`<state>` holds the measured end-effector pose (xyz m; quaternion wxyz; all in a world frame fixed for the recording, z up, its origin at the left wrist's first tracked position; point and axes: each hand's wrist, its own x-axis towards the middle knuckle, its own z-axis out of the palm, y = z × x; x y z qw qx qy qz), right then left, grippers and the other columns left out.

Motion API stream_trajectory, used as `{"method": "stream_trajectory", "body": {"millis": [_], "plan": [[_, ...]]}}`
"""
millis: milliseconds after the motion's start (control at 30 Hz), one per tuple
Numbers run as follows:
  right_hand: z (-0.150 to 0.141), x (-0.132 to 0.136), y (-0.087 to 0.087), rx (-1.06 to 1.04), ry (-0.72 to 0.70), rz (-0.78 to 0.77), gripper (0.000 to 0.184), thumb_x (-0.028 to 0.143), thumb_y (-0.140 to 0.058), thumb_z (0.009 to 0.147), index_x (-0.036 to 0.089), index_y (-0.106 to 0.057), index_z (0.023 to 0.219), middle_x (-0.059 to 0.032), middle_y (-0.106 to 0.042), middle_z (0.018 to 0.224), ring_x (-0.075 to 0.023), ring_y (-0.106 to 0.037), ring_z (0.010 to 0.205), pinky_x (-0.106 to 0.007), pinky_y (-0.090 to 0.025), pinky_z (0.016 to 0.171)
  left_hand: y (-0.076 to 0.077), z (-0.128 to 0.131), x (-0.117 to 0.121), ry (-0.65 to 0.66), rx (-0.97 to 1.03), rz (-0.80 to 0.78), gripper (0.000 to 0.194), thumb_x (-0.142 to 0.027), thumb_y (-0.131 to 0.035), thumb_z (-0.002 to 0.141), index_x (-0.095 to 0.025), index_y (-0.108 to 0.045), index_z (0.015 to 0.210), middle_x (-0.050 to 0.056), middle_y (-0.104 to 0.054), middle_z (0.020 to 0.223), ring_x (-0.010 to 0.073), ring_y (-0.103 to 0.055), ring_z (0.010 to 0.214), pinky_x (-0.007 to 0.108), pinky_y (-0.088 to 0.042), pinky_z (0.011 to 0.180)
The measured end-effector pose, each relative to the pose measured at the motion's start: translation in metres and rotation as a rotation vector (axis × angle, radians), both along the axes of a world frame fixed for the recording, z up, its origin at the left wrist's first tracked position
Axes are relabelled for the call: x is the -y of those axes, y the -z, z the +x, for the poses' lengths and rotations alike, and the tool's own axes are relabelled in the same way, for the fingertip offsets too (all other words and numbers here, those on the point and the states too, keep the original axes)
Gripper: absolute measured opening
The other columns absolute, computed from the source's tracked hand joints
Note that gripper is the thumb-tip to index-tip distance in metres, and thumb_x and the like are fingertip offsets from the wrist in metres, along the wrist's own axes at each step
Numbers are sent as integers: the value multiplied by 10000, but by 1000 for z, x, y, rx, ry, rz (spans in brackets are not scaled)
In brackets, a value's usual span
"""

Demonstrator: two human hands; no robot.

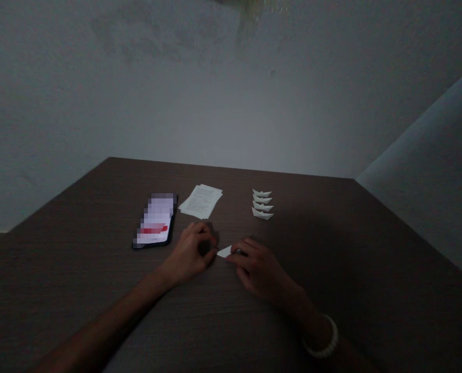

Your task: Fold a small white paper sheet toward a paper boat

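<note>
On the near table: dark wood-grain tabletop (pixel 332 248), dim light, both forearms reaching in from the bottom edge.
Right wrist: pale beaded bracelet (pixel 324 342) around it, nearest the camera.
Right hand (pixel 260 269): palm down on the table, fingers curled loosely, fingertips pressing on the right end of a small folded paper piece (pixel 225 252); most of that end is hidden under the fingers.
Left hand (pixel 190 251): knuckles up, fingers bent in, thumb and forefinger tips meeting the left point of the same paper; whether it pinches or only presses cannot be told.
Folded paper piece: white, flat on the table, lying between the two hands, touching both.
Left of the hands: black phone (pixel 155 220), face up, screen lit and blurred.
Farther back, centre: short stack of printed paper sheets (pixel 201 201), slightly fanned.
Farther back, right: four folded paper boats (pixel 262 203) in a close row, well apart from the hands.
Beyond the table: plain grey wall (pixel 215 93).
</note>
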<state>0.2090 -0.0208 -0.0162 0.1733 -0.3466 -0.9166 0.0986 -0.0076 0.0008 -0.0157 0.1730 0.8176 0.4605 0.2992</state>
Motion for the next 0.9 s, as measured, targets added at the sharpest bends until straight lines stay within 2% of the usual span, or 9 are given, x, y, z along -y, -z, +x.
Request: {"method": "stream_trajectory", "body": {"millis": [133,267,433,667,900], "plan": [[6,-2,6,-122,19,18,292,57,-549,802,214,-657,1024,-61,-607,1075,-197,-519,1011,-347,-445,877,2,-1,0,0,-5,6,51,-150,-630,744,-186,-647,776,49,-584,916,228,-522,906,407,-430,828],[12,-9,7,-226,145,40,342,146,-578,836,208,-609,1171,-96,-583,1179,-225,-508,1084,-400,-447,930,3,-1,0,3,-19,-3,54,-159,-638,749,-190,-649,791,49,-582,941,236,-520,925,416,-424,841],[16,-15,9,-160,248,17,342,243,-629,828,209,-620,1168,-104,-540,1224,-255,-483,1127,-440,-418,973,2,-2,1,12,-38,-18,51,-171,-601,795,-185,-650,800,54,-577,951,239,-515,943,411,-418,855],[12,-14,4,-169,305,-32,253,235,-664,800,200,-631,1048,-90,-544,1169,-243,-491,1092,-424,-408,962,-4,-1,5,80,-114,-6,163,-255,-610,840,-203,-659,986,68,-560,1024,253,-499,983,417,-410,866],[11,-15,3,-175,319,-23,364,235,-687,782,174,-586,1126,-99,-566,1146,-261,-491,1068,-430,-408,950,0,-2,3,89,-105,-8,84,-234,-608,851,-195,-658,906,57,-571,998,245,-501,969,413,-397,860]]}}
